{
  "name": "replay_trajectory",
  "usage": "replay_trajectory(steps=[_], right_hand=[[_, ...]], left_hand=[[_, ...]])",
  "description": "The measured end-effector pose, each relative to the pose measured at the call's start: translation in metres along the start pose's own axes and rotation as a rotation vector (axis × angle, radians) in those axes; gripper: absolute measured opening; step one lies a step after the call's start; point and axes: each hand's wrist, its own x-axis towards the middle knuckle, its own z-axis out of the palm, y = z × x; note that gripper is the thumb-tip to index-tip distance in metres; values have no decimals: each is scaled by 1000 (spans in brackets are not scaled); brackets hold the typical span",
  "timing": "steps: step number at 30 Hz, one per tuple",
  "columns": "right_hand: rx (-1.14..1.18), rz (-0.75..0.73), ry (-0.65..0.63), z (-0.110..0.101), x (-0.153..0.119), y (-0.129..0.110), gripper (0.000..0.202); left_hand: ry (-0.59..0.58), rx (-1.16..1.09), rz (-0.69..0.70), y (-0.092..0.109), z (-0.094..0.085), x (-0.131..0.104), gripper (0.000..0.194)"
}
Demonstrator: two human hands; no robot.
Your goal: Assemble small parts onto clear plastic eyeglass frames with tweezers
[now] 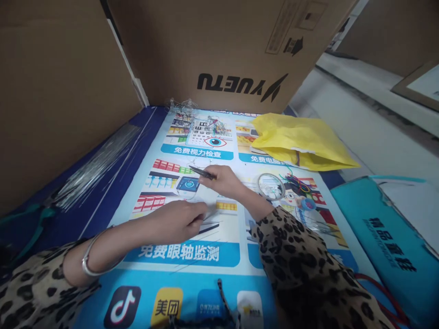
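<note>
In the head view my right hand is closed around slim black tweezers, whose pointed tip aims left. My left hand is closed just below, fingers curled and thumb pressed in; whatever it pinches is hidden. Faint thin clear wire or thread lies by the tweezer tip. Right of my right wrist is a round clear dish with small shiny pieces. Beside it lie coloured cords and a small blue round item.
A printed poster covers the table. Cardboard panels stand behind and left. A yellow bag and a teal box are on the right. Wire strands and green-handled pliers lie left; wire pieces sit at the back.
</note>
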Motion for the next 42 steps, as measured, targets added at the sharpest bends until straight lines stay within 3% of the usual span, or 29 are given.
replay_trajectory(steps=[3, 10, 21, 34, 42], right_hand=[[81, 45, -176, -13, 0, -5, 18], [53, 57, -253, -17, -1, -10, 18], [30, 3, -407, -26, -4, -17, 19], [87, 14, -474, -30, -4, -19, 14], [209, -21, -688, -36, -7, -19, 18]], left_hand=[[-20, 0, -24, 0, 0, -1, 15], [110, 70, 103, 1, 6, -2, 14], [68, 77, 52, -5, 7, -4, 24], [67, -10, 126, -5, 2, -4, 13], [121, -40, 43, -15, 4, 0, 13]])
